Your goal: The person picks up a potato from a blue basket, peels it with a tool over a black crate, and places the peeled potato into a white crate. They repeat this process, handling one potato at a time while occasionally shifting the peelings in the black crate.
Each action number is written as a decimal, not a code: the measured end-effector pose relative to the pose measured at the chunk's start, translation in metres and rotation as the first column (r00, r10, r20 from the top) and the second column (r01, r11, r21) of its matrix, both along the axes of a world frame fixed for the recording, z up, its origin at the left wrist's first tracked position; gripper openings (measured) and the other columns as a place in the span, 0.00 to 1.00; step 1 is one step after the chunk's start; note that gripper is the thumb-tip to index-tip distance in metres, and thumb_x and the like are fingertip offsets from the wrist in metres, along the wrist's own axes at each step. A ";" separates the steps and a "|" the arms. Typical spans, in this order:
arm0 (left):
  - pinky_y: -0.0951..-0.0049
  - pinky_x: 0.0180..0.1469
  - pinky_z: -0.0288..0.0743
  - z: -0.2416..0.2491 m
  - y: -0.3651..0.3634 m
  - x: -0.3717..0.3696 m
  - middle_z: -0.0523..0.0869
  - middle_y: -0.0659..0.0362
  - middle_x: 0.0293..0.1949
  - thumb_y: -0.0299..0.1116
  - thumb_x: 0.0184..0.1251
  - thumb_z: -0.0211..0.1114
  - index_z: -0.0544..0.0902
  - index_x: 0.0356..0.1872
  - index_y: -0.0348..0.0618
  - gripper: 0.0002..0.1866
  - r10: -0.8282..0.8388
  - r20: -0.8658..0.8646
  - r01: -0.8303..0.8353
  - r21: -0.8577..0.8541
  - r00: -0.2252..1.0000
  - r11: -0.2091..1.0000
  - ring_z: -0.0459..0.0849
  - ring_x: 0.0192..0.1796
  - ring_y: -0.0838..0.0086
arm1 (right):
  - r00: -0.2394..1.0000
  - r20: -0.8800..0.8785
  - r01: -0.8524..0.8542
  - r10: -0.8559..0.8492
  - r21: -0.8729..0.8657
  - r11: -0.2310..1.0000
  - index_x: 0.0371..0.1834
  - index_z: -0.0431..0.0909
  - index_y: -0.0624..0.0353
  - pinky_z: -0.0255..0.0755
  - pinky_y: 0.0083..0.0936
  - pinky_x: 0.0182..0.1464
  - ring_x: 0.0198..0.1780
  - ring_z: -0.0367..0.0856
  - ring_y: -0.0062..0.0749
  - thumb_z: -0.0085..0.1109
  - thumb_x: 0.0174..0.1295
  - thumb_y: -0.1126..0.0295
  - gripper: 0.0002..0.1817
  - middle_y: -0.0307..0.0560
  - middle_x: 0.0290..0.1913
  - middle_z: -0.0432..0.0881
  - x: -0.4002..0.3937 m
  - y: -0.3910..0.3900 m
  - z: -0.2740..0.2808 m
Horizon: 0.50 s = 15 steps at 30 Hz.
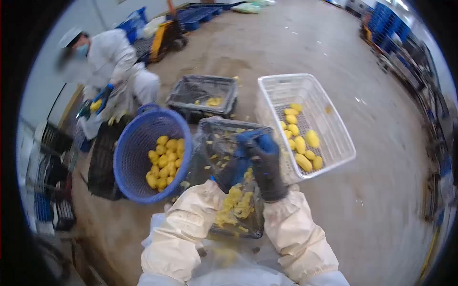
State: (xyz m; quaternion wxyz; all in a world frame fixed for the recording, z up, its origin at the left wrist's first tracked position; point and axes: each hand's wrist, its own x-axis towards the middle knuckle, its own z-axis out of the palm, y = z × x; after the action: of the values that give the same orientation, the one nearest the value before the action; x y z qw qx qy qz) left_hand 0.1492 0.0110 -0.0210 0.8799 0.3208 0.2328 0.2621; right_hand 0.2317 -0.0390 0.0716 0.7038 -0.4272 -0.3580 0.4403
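Note:
My left hand and my right hand, both in blue and dark grey gloves, are close together over a black crate. Both look closed, with fingers curled; motion blur and the gloves hide whatever is between them. Yellow peelings lie in the crate below my hands, with smaller scraps along its far side. To the right of my right hand stands a white crate with several peeled potatoes in it. On the left a blue-purple basket holds more peeled potatoes.
A second dark crate with some peelings stands just beyond mine. At the far left a co-worker in white bends over, a yellow potato in blue gloves. Behind are a yellow pallet jack and blue pallets. Racks line the right.

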 end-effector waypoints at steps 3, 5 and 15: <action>0.69 0.58 0.69 -0.047 0.029 -0.058 0.75 0.52 0.56 0.41 0.68 0.56 0.74 0.55 0.43 0.19 0.410 -0.542 0.472 0.840 0.734 0.265 0.75 0.56 0.64 | 0.990 0.137 0.019 -0.013 -0.041 0.999 0.36 0.77 0.59 0.66 0.14 0.30 0.29 0.70 0.15 0.55 0.66 0.65 0.09 0.33 0.29 0.74 0.000 0.001 -0.005; 0.67 0.54 0.71 -0.086 0.057 -0.111 0.78 0.51 0.51 0.44 0.63 0.61 0.78 0.49 0.42 0.19 0.544 -0.411 0.322 0.912 0.732 0.255 0.77 0.52 0.62 | 0.996 0.086 0.004 0.007 -0.127 0.992 0.37 0.77 0.57 0.65 0.14 0.29 0.27 0.68 0.14 0.54 0.67 0.63 0.10 0.32 0.28 0.72 -0.012 -0.001 0.004; 0.61 0.35 0.75 -0.138 0.180 -0.334 0.83 0.48 0.29 0.41 0.62 0.58 0.81 0.32 0.40 0.13 0.595 -0.777 0.513 0.603 0.204 0.611 0.82 0.35 0.55 | 0.977 0.171 -0.051 0.125 -0.381 0.923 0.37 0.75 0.61 0.70 0.16 0.28 0.25 0.71 0.18 0.53 0.67 0.61 0.13 0.36 0.25 0.73 -0.041 0.024 -0.019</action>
State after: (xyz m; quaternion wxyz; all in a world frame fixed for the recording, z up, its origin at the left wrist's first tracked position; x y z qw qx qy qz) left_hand -0.1844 0.1908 -0.1590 0.2664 0.7498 0.5981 0.0960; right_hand 0.1910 -0.0149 0.0523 0.5511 -0.5775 -0.3527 0.4883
